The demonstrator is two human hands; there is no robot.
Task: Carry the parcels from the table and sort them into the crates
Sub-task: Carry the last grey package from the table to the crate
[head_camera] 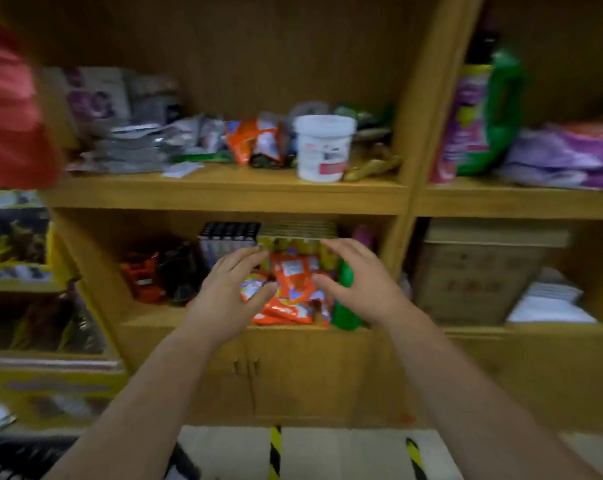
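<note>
Fingers spread wide on both the left hand (228,295) and right hand (357,285) — flanking orange packets (290,289) at frame centre, gripping nothing.

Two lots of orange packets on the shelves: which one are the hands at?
The orange packets on the lower shelf, between the left hand and right hand. The other orange packets sit a shelf higher, beside the white tub.

Wooden shelf (224,194) bears white tub (324,147), orange packets (293,292).
</note>
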